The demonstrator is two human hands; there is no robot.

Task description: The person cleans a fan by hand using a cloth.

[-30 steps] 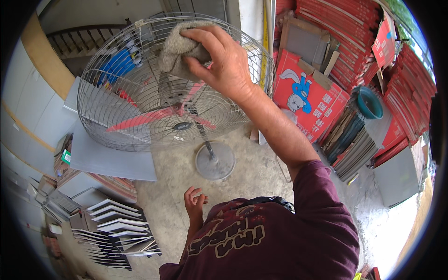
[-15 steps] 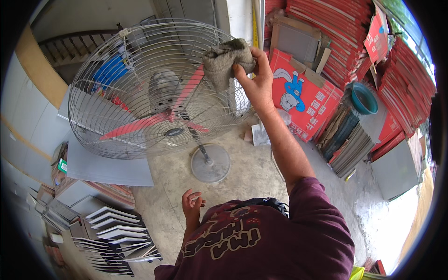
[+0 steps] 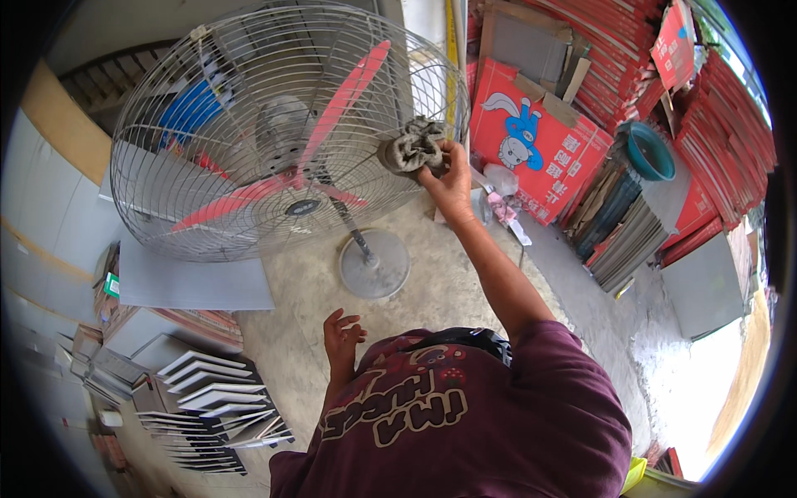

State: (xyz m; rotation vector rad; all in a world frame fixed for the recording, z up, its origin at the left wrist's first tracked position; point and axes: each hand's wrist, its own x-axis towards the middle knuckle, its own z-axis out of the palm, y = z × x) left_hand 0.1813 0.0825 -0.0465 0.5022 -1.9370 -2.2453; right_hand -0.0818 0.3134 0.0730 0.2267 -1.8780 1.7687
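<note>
A large pedestal fan with a round wire cage (image 3: 249, 236) and red blades (image 3: 344, 100) stands in front of me. Its post runs down to a round grey base (image 3: 375, 264) on the floor. My right hand (image 3: 448, 187) is closed on a bunched, dirty grey-brown cloth (image 3: 413, 148), which lies against the right side of the cage. Near my waist, my left hand (image 3: 342, 336) hangs free, its fingers loosely curled and apart, with nothing in it.
Stacked red cardboard (image 3: 581, 70) and a red printed carton (image 3: 540, 141) stand at the right. A teal basin (image 3: 650, 152) sits on folded sheets there. Grey panels (image 3: 195, 278) lie at left, above a rack of white-edged boards (image 3: 212, 398).
My right hand has brought the cloth down along the cage's right side, and the cloth is more crumpled. The fan appears higher in view. My left hand stays low by my waist.
</note>
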